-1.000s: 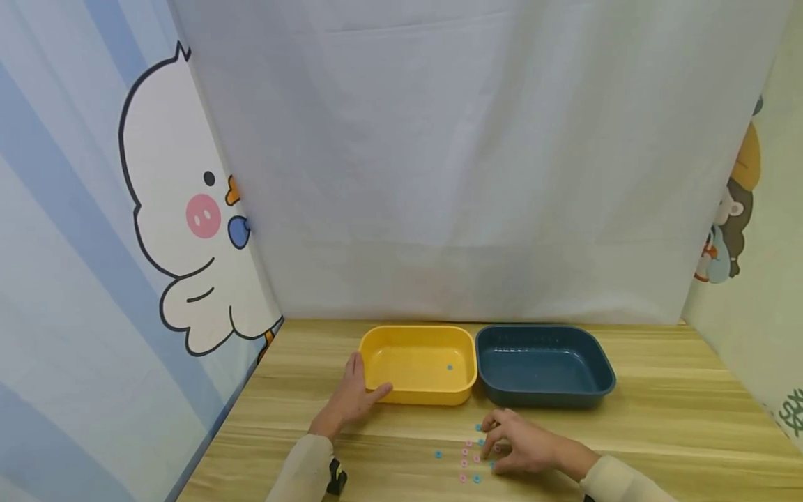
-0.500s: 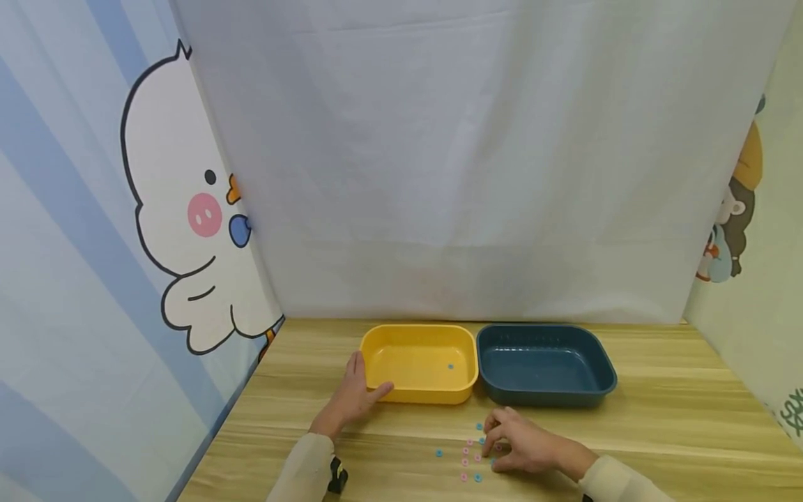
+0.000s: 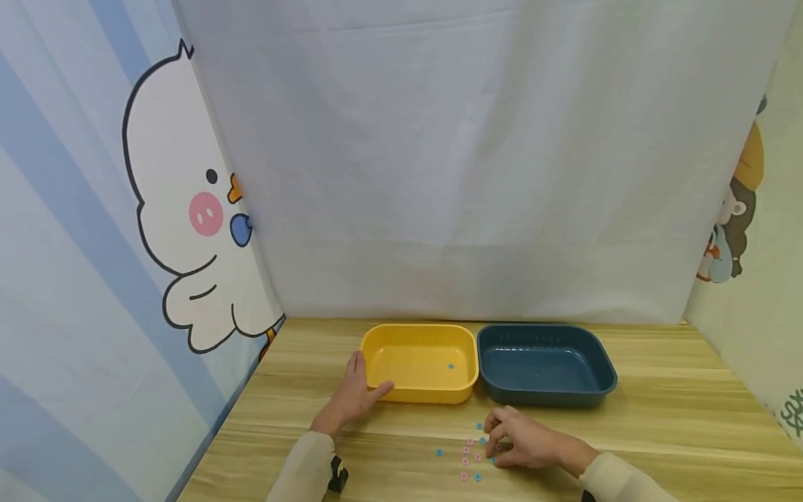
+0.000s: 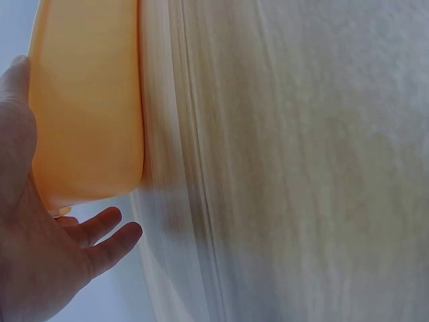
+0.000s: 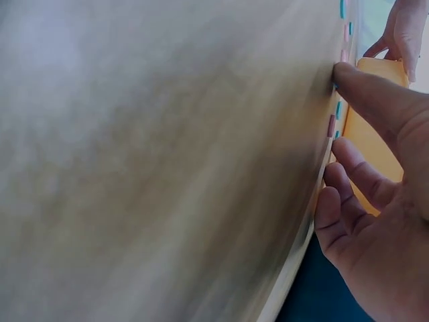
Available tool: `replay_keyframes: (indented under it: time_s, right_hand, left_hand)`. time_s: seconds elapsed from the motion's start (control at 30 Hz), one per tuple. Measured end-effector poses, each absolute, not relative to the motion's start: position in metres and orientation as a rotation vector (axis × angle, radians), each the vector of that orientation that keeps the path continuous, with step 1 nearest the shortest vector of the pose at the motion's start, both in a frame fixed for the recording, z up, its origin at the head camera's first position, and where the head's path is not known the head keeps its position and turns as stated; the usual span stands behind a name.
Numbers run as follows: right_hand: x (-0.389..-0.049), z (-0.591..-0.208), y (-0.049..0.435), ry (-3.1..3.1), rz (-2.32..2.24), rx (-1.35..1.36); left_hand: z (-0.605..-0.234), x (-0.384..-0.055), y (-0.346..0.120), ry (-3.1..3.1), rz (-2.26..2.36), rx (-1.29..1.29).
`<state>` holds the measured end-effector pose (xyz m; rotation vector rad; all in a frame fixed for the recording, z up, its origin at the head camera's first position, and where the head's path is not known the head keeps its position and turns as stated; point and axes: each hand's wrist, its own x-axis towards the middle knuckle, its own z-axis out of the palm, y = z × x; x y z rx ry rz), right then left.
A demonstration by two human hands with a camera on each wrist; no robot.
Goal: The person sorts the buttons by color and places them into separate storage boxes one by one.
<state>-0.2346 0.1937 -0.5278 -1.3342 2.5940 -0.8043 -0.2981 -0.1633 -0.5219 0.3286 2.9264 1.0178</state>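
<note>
My left hand (image 3: 349,395) rests against the front left corner of a yellow plastic basin (image 3: 419,395), its thumb along the front and its fingers at the left side. A small blue ring-shaped bead (image 3: 451,366) lies inside that basin. On the table, my right hand (image 3: 523,439) hovers low with bent fingers; thumb and fingertips stand apart. Its thumb tip touches a blue bead (image 3: 493,461), and a pink bead (image 3: 499,447) lies between thumb and fingers. Several more pink beads (image 3: 465,461) and blue beads (image 3: 478,477) lie just left of this hand.
Right beside the yellow basin stands a dark blue basin (image 3: 546,399). A lone blue bead (image 3: 439,452) sits left of the other beads. The wooden table (image 3: 677,418) ends at a pale curtain (image 3: 477,209) behind the basins.
The view has shifted very slightly. Both hands keep their places, and the beads and basins lie as before.
</note>
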Motion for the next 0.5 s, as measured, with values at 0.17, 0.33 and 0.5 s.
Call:
replay_keyframes:
  time_s: [0.17, 0.33, 0.5]
  right_hand:
    - [-0.2356, -0.5271, 0.1933, 2.582, -0.804, -1.316]
    - [-0.2367, -0.5271, 0.1930, 2.559, -0.832, -1.248]
    - [-0.2371, -0.5259, 0.1934, 2.517, -0.951, -1.125]
  left_hand:
    - [-0.5214, -0.2981, -0.1635, 2.935, 1.012, 0.331]
    - [-0.5212, -0.2983, -0.1637, 2.947, 1.002, 0.330]
    - [-0.5215, -0.2985, -0.1636, 2.950, 0.985, 0.328]
